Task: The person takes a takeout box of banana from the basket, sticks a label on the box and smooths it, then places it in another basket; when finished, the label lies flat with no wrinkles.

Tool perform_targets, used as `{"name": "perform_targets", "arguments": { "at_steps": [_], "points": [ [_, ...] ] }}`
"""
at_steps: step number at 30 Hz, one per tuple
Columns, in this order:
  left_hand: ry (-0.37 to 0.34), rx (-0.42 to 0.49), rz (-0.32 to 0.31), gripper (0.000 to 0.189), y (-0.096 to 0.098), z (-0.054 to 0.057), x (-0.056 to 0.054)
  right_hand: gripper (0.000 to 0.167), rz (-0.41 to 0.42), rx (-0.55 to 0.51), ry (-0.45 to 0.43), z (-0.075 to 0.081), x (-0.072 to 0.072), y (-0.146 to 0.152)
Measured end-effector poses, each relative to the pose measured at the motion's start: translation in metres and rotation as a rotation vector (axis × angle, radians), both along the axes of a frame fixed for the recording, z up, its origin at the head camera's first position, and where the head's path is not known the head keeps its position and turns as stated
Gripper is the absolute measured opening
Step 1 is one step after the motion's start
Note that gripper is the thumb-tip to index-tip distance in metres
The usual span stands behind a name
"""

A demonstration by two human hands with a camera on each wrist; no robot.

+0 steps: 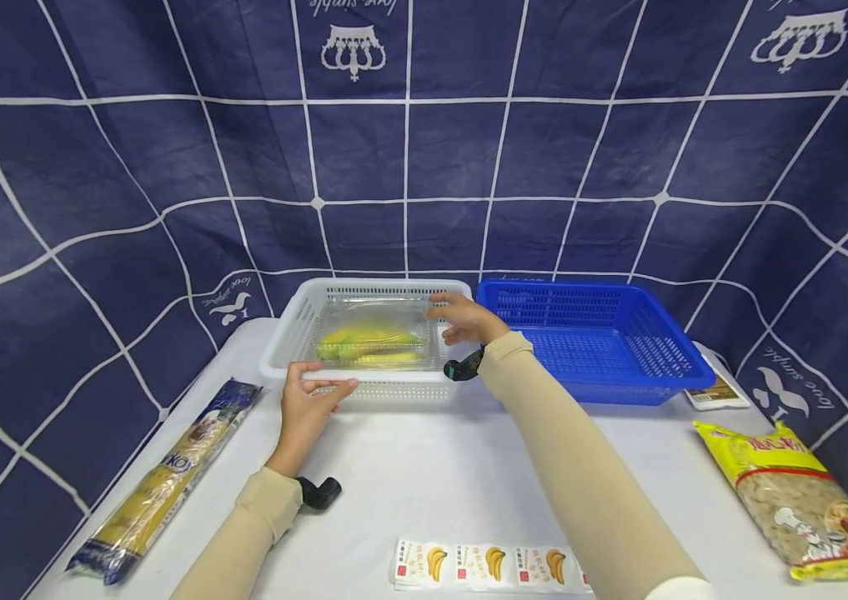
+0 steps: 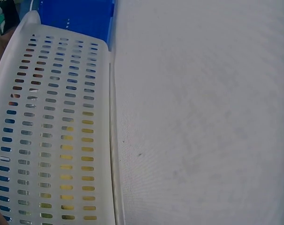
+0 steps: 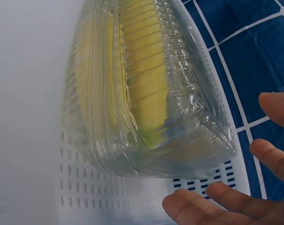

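Note:
A clear plastic clamshell box (image 1: 374, 333) holding long yellow-green produce (image 3: 142, 79) sits inside the white basket (image 1: 288, 350). My right hand (image 1: 464, 319) is over the basket's right end, just beside the box. In the right wrist view, its fingers (image 3: 226, 199) are spread and apart from the box, with nothing between them. At the basket's front left rim is my left hand (image 1: 311, 408), fingertips right at the edge and thumb stretched out in front of the wall. Only slivers of that hand show in the left wrist view, beside the slotted basket wall (image 2: 52, 126).
An empty blue basket (image 1: 589, 387) stands right of the white one, a flat packet (image 1: 720, 387) partly behind it. Spaghetti in a long packet (image 1: 168, 475) lies left, a yellow-topped bag (image 1: 806, 508) right. Banana-printed stickers (image 1: 487, 565) lie at the front. A blue curtain (image 1: 439, 158) hangs behind.

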State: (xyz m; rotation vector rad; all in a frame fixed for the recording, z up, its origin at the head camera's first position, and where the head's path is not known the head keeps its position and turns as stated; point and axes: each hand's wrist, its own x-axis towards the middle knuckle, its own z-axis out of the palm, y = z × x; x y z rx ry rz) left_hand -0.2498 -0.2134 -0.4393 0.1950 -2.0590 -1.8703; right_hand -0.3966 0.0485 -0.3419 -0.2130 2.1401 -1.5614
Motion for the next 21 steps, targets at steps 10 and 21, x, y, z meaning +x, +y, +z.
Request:
{"name": "perform_targets", "arguments": {
  "at_steps": [10, 21],
  "points": [
    [0.000, -0.004, 0.005, 0.067, -0.001, 0.000, 0.000, 0.069, 0.028, -0.013, -0.123, 0.000, -0.003, -0.008],
    [0.011, -0.018, 0.003, 0.067, 0.001, 0.001, 0.002, 0.078, 0.033, -0.076, -0.171, -0.001, -0.008, -0.011]
  ]
}}
